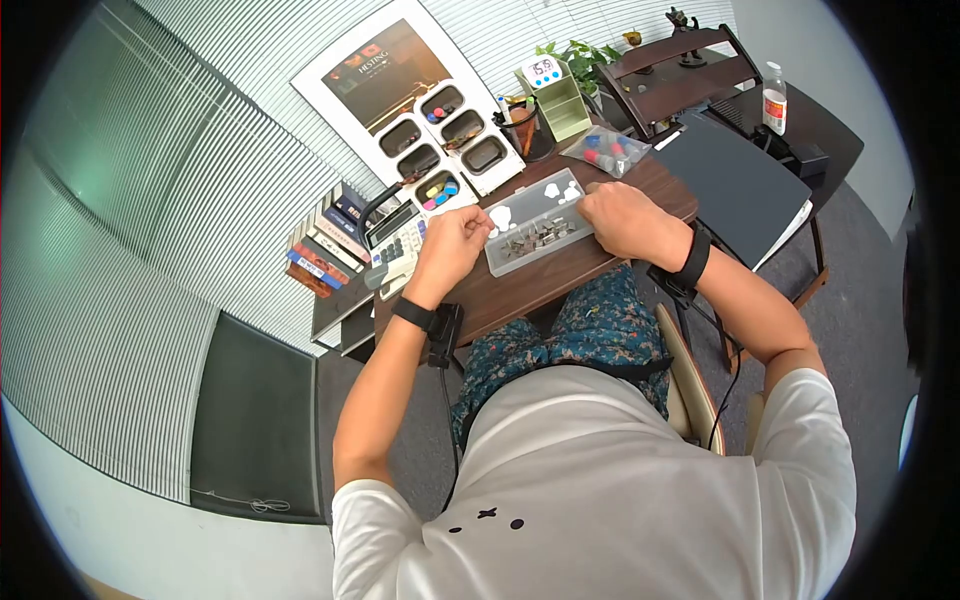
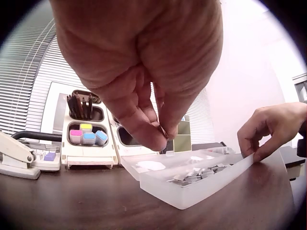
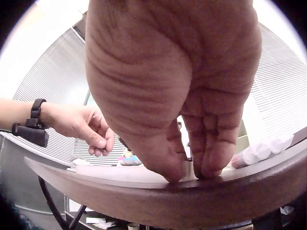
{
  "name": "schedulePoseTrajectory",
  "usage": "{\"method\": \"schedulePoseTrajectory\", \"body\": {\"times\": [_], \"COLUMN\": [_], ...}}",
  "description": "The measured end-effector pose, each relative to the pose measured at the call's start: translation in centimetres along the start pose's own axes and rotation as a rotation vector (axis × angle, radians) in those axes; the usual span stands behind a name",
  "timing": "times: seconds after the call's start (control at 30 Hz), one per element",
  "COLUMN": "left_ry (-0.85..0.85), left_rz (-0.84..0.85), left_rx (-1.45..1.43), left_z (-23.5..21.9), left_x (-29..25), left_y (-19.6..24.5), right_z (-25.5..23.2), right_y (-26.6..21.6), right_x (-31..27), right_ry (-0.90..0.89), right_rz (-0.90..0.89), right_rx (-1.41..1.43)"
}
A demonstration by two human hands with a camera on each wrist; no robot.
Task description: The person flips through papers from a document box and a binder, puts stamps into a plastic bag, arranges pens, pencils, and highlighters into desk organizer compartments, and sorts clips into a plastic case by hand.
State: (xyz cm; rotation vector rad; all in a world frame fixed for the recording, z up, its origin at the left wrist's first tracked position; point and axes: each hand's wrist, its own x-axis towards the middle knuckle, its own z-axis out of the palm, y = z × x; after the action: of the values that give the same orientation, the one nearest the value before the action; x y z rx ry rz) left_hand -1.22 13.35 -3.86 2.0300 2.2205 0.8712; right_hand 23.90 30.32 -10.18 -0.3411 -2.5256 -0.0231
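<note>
An open, translucent plastic box (image 1: 540,259) lies on the brown desk, its hinged lid (image 1: 530,207) folded back and marked with white patches. Small silvery metal pieces (image 2: 194,175) fill part of its tray. Above the box's left end, my left hand (image 1: 455,245) pinches a small thin dark piece (image 2: 163,131) between thumb and fingertips; most of that piece is hidden by the fingers, and I cannot tell its kind. My right hand (image 1: 628,220) holds the box's right end, thumb and fingers pinching its wall, as the left wrist view also shows.
Behind the box stands a cream organizer (image 2: 91,155) with colored pieces and pencils. A calculator (image 1: 400,245) and a stapler (image 2: 19,155) are at the left, beside stacked books (image 1: 330,240). A clear bag (image 1: 607,150) of red and blue items lies behind my right hand.
</note>
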Motion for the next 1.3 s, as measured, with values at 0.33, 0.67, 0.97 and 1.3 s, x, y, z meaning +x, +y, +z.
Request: {"method": "schedulePoseTrajectory", "body": {"times": [0.33, 0.67, 0.97, 1.3], "left_ry": [0.027, -0.264, -0.258, -0.377], "left_rz": [0.064, 0.474, 0.391, 0.390], "left_rx": [0.129, 0.112, 0.110, 0.286], "left_z": [-0.6, 4.0, 4.1, 3.4], "left_x": [-0.1, -0.2, 0.7, 0.6], "left_y": [1.2, 2.4, 2.8, 3.4], "right_z": [-0.1, -0.5, 0.5, -0.4], "right_y": [0.0, -0.8, -0.6, -0.5], "right_x": [0.2, 0.4, 0.4, 0.5], "right_ry": [-0.043, -0.049, -0.021, -0.052], "right_rz": [0.030, 0.018, 0.017, 0.032], "right_rx": [-0.013, 0.037, 0.066, 0.142]}}
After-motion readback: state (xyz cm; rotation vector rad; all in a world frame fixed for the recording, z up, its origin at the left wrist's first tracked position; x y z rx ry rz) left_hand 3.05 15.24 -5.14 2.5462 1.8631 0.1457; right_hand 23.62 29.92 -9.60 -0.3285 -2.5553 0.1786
